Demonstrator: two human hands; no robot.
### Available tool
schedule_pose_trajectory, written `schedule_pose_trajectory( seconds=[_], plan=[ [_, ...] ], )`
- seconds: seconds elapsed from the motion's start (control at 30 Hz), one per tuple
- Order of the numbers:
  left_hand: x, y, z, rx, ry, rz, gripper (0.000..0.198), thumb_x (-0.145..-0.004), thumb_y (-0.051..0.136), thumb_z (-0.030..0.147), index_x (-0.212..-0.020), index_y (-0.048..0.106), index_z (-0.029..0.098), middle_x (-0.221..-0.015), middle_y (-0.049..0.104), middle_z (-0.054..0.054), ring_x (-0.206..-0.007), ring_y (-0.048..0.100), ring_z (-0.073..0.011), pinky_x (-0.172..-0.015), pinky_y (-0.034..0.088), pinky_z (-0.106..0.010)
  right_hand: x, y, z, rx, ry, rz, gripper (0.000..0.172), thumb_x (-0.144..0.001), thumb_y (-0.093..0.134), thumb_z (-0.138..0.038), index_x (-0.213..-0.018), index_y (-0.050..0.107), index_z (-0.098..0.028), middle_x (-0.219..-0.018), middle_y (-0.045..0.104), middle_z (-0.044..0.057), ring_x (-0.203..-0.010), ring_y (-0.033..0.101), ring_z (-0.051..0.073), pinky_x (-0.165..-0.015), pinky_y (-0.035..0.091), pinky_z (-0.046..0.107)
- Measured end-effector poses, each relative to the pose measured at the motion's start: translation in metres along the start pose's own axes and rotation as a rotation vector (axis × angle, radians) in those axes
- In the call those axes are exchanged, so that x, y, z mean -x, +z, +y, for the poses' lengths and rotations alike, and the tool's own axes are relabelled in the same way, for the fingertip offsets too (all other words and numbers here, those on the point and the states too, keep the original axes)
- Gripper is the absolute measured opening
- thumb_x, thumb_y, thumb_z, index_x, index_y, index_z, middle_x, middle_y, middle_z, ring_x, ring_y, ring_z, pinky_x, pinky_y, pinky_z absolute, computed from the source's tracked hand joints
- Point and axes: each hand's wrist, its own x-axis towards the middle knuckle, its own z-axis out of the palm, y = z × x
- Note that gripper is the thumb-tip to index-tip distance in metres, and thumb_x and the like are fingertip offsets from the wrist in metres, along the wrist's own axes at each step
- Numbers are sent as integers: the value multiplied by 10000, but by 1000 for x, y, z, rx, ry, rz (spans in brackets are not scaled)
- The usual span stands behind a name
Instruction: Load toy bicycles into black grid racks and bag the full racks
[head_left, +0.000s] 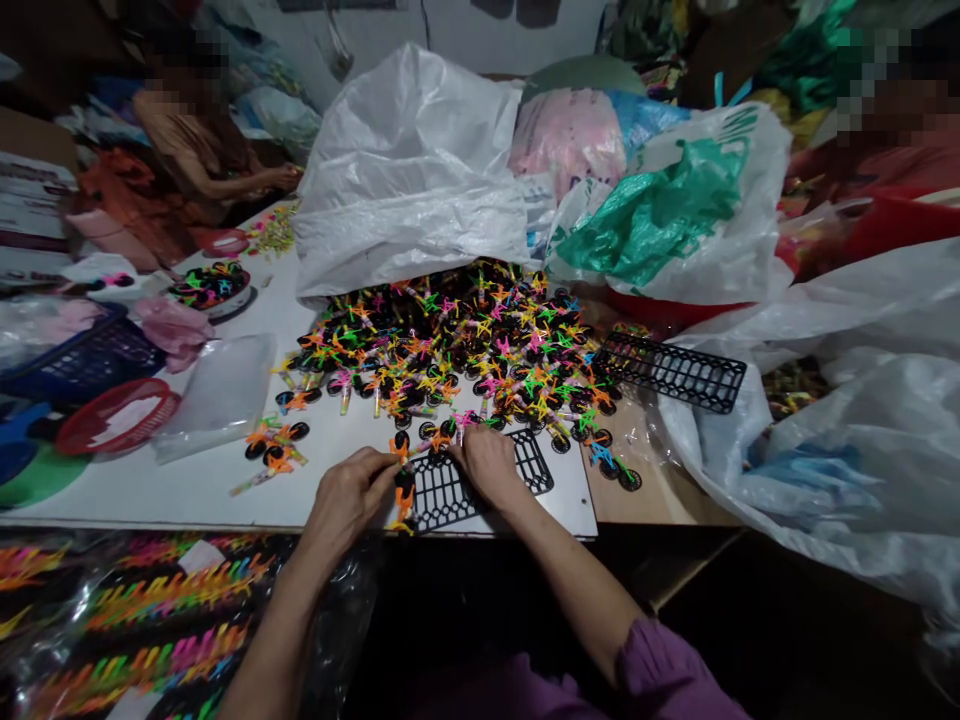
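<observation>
A black plastic grid rack point(442, 497) lies at the front edge of the white table. At its left end, the thumb and fingers of my left hand point(351, 492) pinch an orange toy bicycle point(403, 488) with black wheels. My right hand point(491, 466) reaches over the rack, fingers closed at a pink toy bicycle point(466, 420); its fingertips are partly hidden. Just beyond both hands spreads a large heap of colourful toy bicycles point(480, 350), some with small clear tubes. A few orange toy bicycles point(276, 445) lie apart, left of my left hand.
A second black rack point(675, 370) leans at the right. White sacks point(420, 170) and a green bag point(660, 215) stand behind the heap. A red basket point(118, 418) and a clear plastic sheet point(217, 395) lie left. Bagged toys point(150, 610) sit below. People work at both sides.
</observation>
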Motion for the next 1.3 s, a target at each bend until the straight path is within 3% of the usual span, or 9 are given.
schedule_pose_trajectory(
  seconds=[0.23,0.33,0.47,0.67,0.83,0.93,1.03,1.17,1.3],
  plan=[
    [2,3,5,-132,48,-8,290,-864,401,355,-885,639,191,-778,619,-33,-714,606,-157,-678,452,-257,-17,-8,11,-154,161,64,255,-872,420,-339,-917,586,-151,-861,658,118,-816,617,219,-682,406,287],
    [9,-1,1,-111,64,-56,280,-872,399,363,-889,633,209,-772,609,-19,-720,607,-148,-667,450,-240,-22,-9,18,-291,114,157,204,-847,445,-310,-911,572,-164,-855,655,86,-785,605,186,-672,391,259],
    [18,-12,-6,-105,51,-84,281,-870,398,379,-858,633,226,-739,609,-5,-691,607,-139,-646,450,-227,-26,2,21,-455,70,160,135,-771,505,-237,-873,560,-167,-779,639,45,-692,577,154,-612,372,231],
    [16,-21,-11,-147,3,-12,299,-857,406,401,-852,643,219,-734,618,-12,-667,609,-147,-625,460,-237,-45,-16,23,-629,10,442,119,-756,456,-210,-829,540,-169,-700,588,6,-605,519,124,-581,361,217],
    [16,-17,-8,-84,-11,72,320,-846,443,416,-947,636,181,-863,630,-49,-766,611,-161,-702,466,-261,-42,-19,5,-712,-86,263,79,-708,524,-221,-777,537,-184,-624,549,-28,-564,492,121,-530,338,206],
    [19,-13,-6,-52,-40,45,298,-860,434,386,-937,639,184,-871,635,-47,-788,607,-159,-717,457,-262,-18,7,-14,-794,-268,149,122,-721,513,-186,-838,546,-189,-732,597,-9,-655,538,129,-589,373,206],
    [20,-8,-5,-91,-37,41,281,-873,417,349,-898,643,183,-817,628,-41,-763,601,-157,-701,449,-262,0,36,-29,-792,-283,11,123,-707,513,-134,-812,555,-181,-760,615,8,-708,562,143,-640,390,218],
    [18,-2,-4,-183,18,36,276,-890,395,312,-916,632,174,-800,601,-42,-738,588,-152,-688,444,-258,-3,52,-37,-763,-288,7,173,-735,489,-124,-885,552,-184,-816,611,16,-757,560,148,-672,394,225],
    [18,3,0,-244,1,100,242,-884,417,293,-921,623,172,-807,597,-45,-756,589,-162,-697,449,-265,-8,53,-40,-505,-332,-27,237,-714,434,-59,-897,529,-178,-865,570,37,-752,529,158,-656,385,243]
  ],
)
